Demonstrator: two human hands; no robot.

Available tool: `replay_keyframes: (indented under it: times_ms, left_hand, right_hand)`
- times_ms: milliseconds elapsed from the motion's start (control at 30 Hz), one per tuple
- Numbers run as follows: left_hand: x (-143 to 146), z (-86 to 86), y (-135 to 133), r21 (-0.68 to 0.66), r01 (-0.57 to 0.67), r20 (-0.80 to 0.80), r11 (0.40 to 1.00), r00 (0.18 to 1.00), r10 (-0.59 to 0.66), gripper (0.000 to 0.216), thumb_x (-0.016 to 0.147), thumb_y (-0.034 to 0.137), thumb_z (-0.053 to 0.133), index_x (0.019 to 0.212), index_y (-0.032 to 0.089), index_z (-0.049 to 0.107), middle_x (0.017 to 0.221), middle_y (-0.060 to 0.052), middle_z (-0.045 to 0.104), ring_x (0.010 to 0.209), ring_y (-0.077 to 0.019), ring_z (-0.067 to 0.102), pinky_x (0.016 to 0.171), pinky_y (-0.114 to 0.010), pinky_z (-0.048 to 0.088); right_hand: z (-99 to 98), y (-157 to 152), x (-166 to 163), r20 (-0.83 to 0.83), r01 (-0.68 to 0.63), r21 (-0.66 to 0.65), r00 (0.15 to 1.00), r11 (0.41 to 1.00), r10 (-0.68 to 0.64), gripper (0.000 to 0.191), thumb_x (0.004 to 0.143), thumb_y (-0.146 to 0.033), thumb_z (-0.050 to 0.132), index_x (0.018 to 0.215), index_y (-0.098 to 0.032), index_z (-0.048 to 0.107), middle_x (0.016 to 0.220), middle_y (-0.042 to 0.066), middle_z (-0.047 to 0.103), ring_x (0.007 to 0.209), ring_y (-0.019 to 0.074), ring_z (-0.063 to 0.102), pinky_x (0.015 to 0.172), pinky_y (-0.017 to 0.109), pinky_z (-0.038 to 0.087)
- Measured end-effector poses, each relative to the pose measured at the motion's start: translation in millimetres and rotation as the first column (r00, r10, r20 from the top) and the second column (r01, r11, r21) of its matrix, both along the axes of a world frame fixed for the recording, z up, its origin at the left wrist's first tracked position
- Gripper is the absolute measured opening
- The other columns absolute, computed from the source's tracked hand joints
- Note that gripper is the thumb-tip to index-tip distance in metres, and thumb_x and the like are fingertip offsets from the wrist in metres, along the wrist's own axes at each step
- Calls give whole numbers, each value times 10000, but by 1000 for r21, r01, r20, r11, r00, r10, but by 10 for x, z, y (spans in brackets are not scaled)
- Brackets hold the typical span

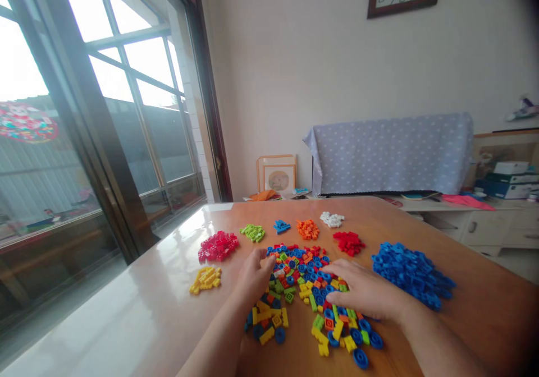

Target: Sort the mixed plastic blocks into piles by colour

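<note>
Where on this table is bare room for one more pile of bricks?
Bare tabletop lies left of the yellow pile and the left red pile, toward the window, and right of the big blue pile. The middle is crowded: the mixed pile fills it, with the left hand and right hand on it.

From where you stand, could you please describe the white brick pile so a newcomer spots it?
On the wooden table, look past the mixed heap of bricks to the far row of small piles. The white pile lies farthest back, between the orange pile and a red pile, the only colourless one.
</note>
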State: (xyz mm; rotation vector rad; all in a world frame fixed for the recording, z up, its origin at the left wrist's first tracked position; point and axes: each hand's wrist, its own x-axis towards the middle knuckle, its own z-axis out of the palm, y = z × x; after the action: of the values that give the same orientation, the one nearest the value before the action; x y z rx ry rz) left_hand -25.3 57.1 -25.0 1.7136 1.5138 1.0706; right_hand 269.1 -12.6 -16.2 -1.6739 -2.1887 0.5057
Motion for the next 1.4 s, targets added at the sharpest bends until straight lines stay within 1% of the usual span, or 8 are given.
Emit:
replay_keyframes:
  times_ms: [167, 267, 467, 633, 800, 1167, 1267, 1400]
  left_hand:
    - [-11, 33, -96, 8, 153, -146, 988, 978, -151, 566, 681, 629, 713, 1136, 294, 701, 1246, -78, 678, 1159, -321, 599, 946, -362, 477]
    - [18, 42, -150, 41, 247, -292, 968, 930, -225, 610, 617, 635, 757, 1137, 320, 707, 1298, -75, 642, 1207, -350, 557, 1016, -414, 435]
    - [65, -36, -115, 95, 319, -493, 943, 838, -234, 437, 736, 576, 686, 1084, 314, 720, 1247, -81, 630, 1169, -322, 558, 984, -412, 444]
    - [74, -63, -58, 125, 305, -508, 944, 837, -203, 294, 811, 428, 637, 1062, 307, 732, 1165, -72, 649, 1083, -278, 589, 942, -369, 453]
    - [87, -87, -42, 162, 297, -520, 941, 836, -174, 251, 861, 409, 572, 1027, 307, 730, 1123, -65, 667, 1056, -271, 596, 909, -356, 455]
    - [106, -93, -7, 219, 325, -490, 920, 852, -184, 268, 927, 330, 458, 936, 281, 721, 971, -55, 706, 974, -240, 598, 864, -322, 441]
    - [100, -108, 16, 214, 309, -476, 927, 861, -177, 291, 946, 348, 435, 905, 273, 713, 956, -59, 711, 949, -235, 603, 853, -312, 435]
    - [85, -113, 42, 217, 292, -435, 931, 883, -176, 267, 944, 315, 433, 985, 272, 694, 984, -64, 713, 945, -239, 608, 827, -307, 435]
  right_hand:
    - [-81, 42, -106, 70, 31, 53, 997, 998, -35, 485, 801, -324, 601, 1283, -313, 653, 1313, 66, 617, 1214, 286, 539, 1061, 396, 390]
    - [-111, 91, -183, 79, 37, 104, 996, 994, -45, 432, 816, -303, 573, 1233, -299, 683, 1232, 63, 660, 1154, 266, 564, 1028, 381, 411]
    - [-163, 201, -264, 43, 42, 160, 998, 986, -49, 357, 854, -337, 566, 1170, -263, 715, 1220, 78, 665, 1128, 253, 574, 1014, 368, 415]
    - [-215, 279, -254, 10, 67, 168, 998, 984, -70, 341, 852, -255, 531, 1131, -229, 726, 1157, 84, 672, 1097, 227, 591, 971, 326, 437]
    - [-234, 294, -223, -11, 148, 197, 989, 969, -149, 333, 855, -243, 515, 1117, -219, 720, 1062, 83, 687, 1038, 223, 612, 923, 313, 452]
    - [-147, 190, -447, -234, 40, 184, 972, 982, 4, 324, 865, -228, 474, 1062, -214, 730, 1052, 68, 723, 988, 209, 663, 893, 304, 500]
    - [-148, 221, -398, -310, 123, 166, 948, 978, -67, 335, 884, -299, 469, 1082, -223, 729, 1065, 58, 743, 994, 222, 676, 889, 321, 510]
    - [-170, 294, -205, -302, 293, 187, 925, 938, -229, 361, 874, -320, 468, 1113, -211, 715, 1074, 59, 748, 1014, 226, 674, 908, 330, 500]
